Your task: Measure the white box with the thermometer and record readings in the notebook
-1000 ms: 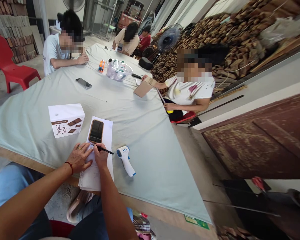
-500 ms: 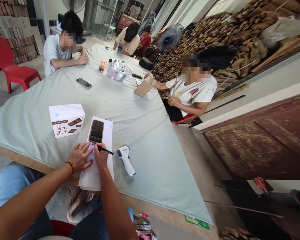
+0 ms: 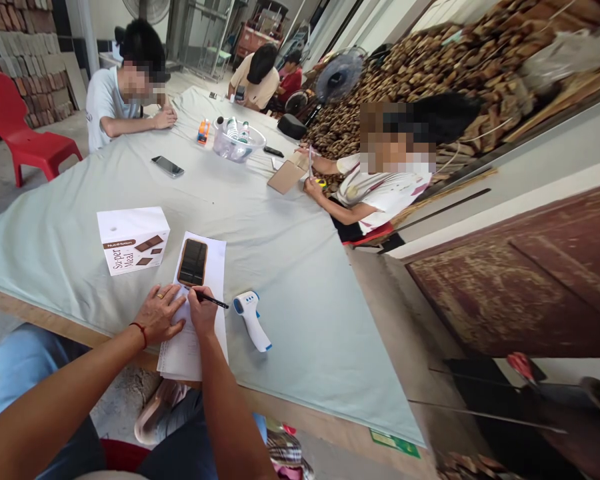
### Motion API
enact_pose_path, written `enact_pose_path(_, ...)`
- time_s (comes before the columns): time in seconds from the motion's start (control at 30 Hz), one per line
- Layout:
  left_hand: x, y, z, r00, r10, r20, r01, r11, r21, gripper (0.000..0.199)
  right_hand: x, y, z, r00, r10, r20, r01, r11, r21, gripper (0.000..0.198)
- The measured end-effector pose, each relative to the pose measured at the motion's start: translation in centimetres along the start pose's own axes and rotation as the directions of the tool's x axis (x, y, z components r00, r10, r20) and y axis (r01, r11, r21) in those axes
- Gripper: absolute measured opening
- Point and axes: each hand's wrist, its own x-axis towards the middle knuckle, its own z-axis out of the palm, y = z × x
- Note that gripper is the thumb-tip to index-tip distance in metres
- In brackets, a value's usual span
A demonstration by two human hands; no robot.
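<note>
– Black slim pen (image 3: 213,299): where, and who has it?
– Over white paper sheets (image 3: 183,352), on the pale green cloth-covered table (image 3: 310,300). Right grip (image 3: 201,312) clamped on it, near the tip.
– Left grip (image 3: 161,315)?
– Fingers apart, across the sheets' left edge.
– Handling?
– Pen: probably light, stiff, a bit slick; pinch low on barrel. Sheets: likely thin, floppy, easily creased; press flat, lift by edges.

One head-worn camera looks down across the table (image 3: 310,293).

Left hand (image 3: 159,316) palm down, right hand (image 3: 203,312) pinched
</note>
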Motion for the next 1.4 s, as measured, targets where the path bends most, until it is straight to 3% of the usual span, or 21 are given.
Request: enact_pose_path(1.4,0.06,0.06,-0.18,1.0,-0.004,0.019,0.004,1.0,-0.016,0.049,-0.05,-0.07,-0.04,1.0,-0.019,-0.015,0.019,1.0,-0.017,0.016)
